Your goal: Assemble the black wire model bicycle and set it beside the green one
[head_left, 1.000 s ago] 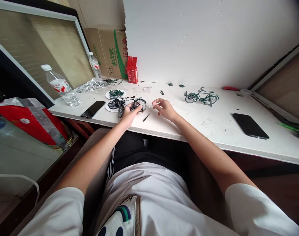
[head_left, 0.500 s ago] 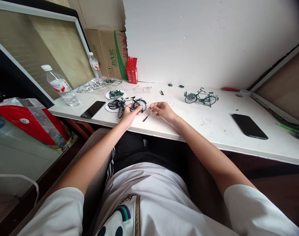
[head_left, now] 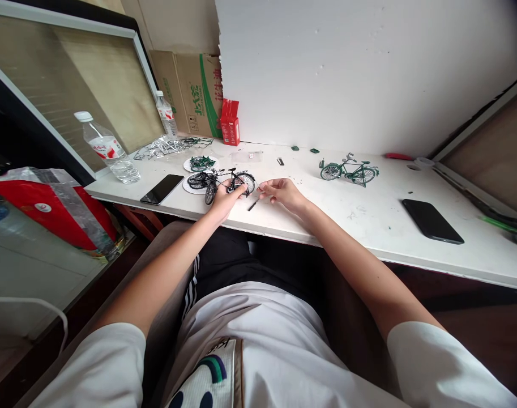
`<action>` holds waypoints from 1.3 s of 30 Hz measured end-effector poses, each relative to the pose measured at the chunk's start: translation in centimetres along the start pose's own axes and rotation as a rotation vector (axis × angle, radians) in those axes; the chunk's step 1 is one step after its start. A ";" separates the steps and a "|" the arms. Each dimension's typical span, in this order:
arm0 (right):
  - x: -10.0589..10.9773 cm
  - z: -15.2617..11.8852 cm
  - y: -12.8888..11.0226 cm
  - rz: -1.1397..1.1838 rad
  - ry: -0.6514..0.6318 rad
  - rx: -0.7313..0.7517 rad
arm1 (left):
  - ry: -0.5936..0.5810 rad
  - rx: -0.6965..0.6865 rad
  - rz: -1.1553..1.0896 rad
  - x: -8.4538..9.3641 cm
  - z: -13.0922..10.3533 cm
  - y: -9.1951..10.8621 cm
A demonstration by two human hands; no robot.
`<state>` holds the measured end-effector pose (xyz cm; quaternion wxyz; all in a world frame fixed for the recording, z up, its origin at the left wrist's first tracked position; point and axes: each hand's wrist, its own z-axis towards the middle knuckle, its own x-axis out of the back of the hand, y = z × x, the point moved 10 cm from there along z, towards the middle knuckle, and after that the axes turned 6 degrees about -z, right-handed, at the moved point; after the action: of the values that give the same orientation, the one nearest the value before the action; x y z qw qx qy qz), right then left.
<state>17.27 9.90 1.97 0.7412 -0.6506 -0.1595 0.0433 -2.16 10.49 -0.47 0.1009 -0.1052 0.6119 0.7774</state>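
My left hand [head_left: 226,199] is closed around a small black model bicycle [head_left: 243,180], with the thumb by its rear wheel. The bicycle's front end points left, over a white plate. Just right of the rear wheel, my right hand [head_left: 284,192] has its thumb and fingertips pinched together. Whatever the pinch holds is too small to make out. Below those fingertips, a thin dark stick-like piece [head_left: 253,204] lies on the table. A finished-looking green model bicycle [head_left: 349,171] stands farther right.
Green parts fill a white plate [head_left: 186,165]. Two phones [head_left: 162,189] lie left and right on the white table [head_left: 309,218]. Water bottles [head_left: 109,150], parts frames [head_left: 169,148], a red box [head_left: 230,123] and a carton [head_left: 199,93] are at the back left. A red-handled item [head_left: 397,156] lies back right.
Both hands stay nearly in place, the left still holding the bicycle. The whole view has shifted very slightly.
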 end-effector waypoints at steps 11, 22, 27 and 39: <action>-0.2 -0.4 -0.9 -0.053 0.046 0.000 | 0.018 0.016 0.006 0.0 -0.2 0.2; -0.5 0.1 -0.7 -0.033 0.036 0.040 | -0.003 0.011 -0.018 -0.3 -0.2 0.4; -0.5 0.1 -0.6 -0.041 0.040 0.037 | 0.000 0.006 -0.010 -0.3 -0.3 0.5; -1.2 -0.2 -0.8 -0.071 0.014 0.035 | -0.007 0.001 -0.013 -0.4 -0.2 0.5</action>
<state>16.02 9.29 2.55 0.7546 -0.6318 -0.1766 0.0154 -1.95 10.14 0.03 0.1083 -0.1062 0.6112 0.7768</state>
